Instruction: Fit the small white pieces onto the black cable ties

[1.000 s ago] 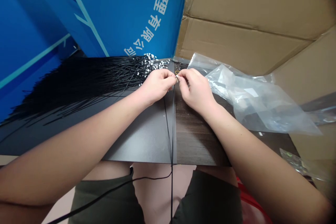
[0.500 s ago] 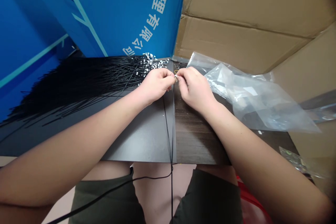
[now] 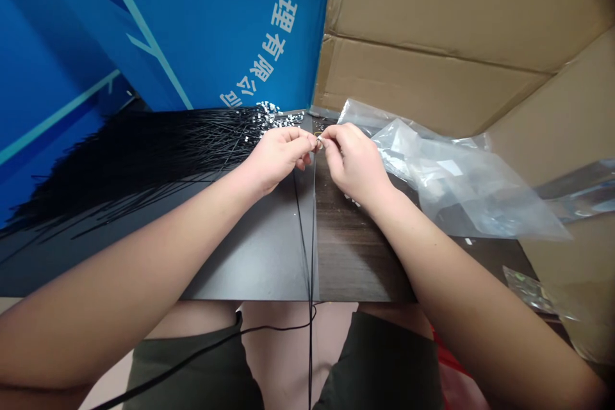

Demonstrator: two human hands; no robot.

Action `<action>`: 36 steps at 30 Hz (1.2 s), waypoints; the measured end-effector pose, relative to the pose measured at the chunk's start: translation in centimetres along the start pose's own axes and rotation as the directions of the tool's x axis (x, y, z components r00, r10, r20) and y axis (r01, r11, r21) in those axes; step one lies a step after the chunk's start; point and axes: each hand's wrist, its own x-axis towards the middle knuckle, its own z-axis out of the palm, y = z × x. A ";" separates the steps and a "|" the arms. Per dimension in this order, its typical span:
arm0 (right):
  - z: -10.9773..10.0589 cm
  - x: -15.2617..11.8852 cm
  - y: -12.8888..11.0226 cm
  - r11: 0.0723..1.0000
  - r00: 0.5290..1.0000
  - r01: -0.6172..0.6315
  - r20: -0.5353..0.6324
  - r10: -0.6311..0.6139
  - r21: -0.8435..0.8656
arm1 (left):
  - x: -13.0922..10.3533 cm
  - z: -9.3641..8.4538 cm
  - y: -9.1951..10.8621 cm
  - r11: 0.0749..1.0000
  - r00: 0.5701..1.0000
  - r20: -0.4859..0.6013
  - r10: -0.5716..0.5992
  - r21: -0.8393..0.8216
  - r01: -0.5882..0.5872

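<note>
Above the seam between the grey and brown table surfaces, both hands pinch close together, fingertips nearly touching. My left hand [image 3: 283, 154] is closed on a thin black cable [image 3: 298, 224] that hangs down toward the table's front edge. My right hand [image 3: 355, 157] is closed on a small white connector [image 3: 319, 138] between thumb and index finger. On the left lies a large bundle of black cables [image 3: 144, 147], with small white connectors at its right end, just behind my left hand.
Clear plastic bags [image 3: 461, 186] lie to the right, near a cardboard box [image 3: 432, 77]. A smaller bag [image 3: 531, 288] of parts rests at the front right. A blue panel [image 3: 216, 25] stands behind the cables. A black cord [image 3: 192, 355] crosses below the table.
The whole view has shifted slightly. Both hands remain pinched together, and the small white connector shows a little more between the fingertips.
</note>
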 end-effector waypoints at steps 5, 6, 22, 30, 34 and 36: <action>-0.1 0.0 0.1 1.000 1.000 0.008 -0.006 -0.008 0.009 | -0.1 0.0 0.3 0.999 1.000 0.006 -0.028 -0.034 0.029; -0.1 0.0 0.1 1.000 1.000 0.008 -0.009 -0.008 0.008 | -0.1 0.0 0.3 0.998 0.999 0.013 -0.032 -0.050 0.033; 0.1 0.0 0.2 1.000 1.000 -0.023 -0.021 0.023 -0.002 | -0.4 0.6 1.0 0.920 0.965 0.083 -0.250 -0.289 0.264; 0.2 0.0 0.3 0.999 1.000 -0.011 0.003 0.011 -0.045 | -0.5 0.8 0.5 0.956 0.979 0.016 -0.203 -0.213 0.202; 0.1 0.0 0.3 0.999 1.000 -0.009 -0.011 0.009 -0.051 | -0.4 0.8 0.5 0.991 0.993 -0.047 -0.105 -0.090 0.100; 0.1 0.0 0.3 0.999 1.000 -0.017 -0.026 0.016 -0.043 | -0.4 0.7 0.5 0.984 0.989 -0.038 -0.143 -0.110 0.138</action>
